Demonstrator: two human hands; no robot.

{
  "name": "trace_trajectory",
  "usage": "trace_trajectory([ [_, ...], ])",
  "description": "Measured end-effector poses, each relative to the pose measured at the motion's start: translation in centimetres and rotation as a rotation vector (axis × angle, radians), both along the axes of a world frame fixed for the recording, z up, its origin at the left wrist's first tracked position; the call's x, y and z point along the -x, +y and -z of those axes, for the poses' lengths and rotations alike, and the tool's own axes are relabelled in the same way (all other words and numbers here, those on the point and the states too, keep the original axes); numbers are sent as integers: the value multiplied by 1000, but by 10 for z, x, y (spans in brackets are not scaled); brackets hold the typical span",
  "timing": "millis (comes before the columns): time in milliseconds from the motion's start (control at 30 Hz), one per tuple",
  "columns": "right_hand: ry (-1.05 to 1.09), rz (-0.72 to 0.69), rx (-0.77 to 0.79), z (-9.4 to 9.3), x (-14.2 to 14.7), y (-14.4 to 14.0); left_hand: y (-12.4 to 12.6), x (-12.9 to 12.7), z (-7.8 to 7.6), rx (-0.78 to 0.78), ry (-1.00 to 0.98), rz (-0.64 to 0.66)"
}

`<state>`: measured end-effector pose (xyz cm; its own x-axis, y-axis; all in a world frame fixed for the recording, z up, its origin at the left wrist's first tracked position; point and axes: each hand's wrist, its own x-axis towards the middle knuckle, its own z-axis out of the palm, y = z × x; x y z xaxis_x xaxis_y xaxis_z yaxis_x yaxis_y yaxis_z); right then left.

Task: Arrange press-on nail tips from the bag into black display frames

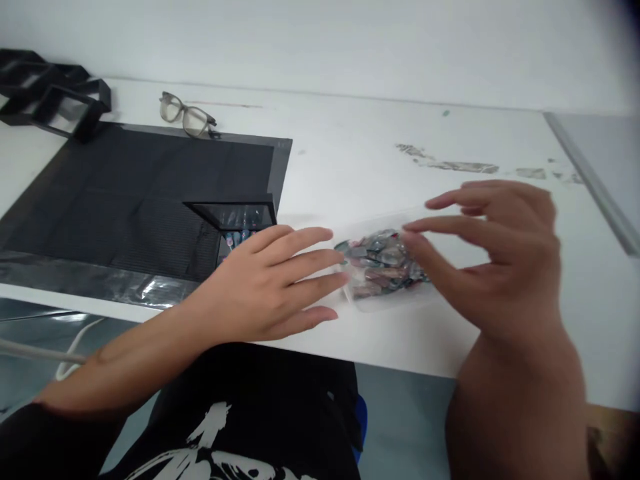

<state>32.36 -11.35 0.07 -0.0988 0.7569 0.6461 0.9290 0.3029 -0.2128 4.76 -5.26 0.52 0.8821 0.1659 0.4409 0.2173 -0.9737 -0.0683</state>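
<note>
A clear plastic container (370,307) on the white table holds many small glossy pieces (383,260) in grey, green, pink and red tones. My right hand (500,247) is over its right end, thumb and index fingertip pressed together at the pieces; what is between them, if anything, is too small to name. At the container's left end, my left hand (280,287) is palm down with fingers stretched out, holding nothing. Partly hidden behind that hand is a small black box with a raised, clear-windowed lid (240,212), showing bluish and pink nail-shaped pieces (237,238) inside.
A black mat (125,193) covers the table's left part. Eyeglasses (187,117) lie at its back edge. Several black open-framed boxes (65,100) are piled at the back left. Worn tape marks (465,167) and a grey raised edge (590,180) are on the right.
</note>
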Motion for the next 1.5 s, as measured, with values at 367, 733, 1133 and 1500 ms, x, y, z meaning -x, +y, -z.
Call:
trace_trajectory([
  [367,-231,-127,826,-21,43,27,3,-3,10,38,-140,-48],
  [733,-158,-85,935,-16,50,33,1,3,6,161,-343,-73],
  [1133,333,-241,933,-16,20,20,-1,4,8,173,-356,-40],
  [1500,690,-406,825,-28,18,16,-1,3,8,169,-356,-14],
])
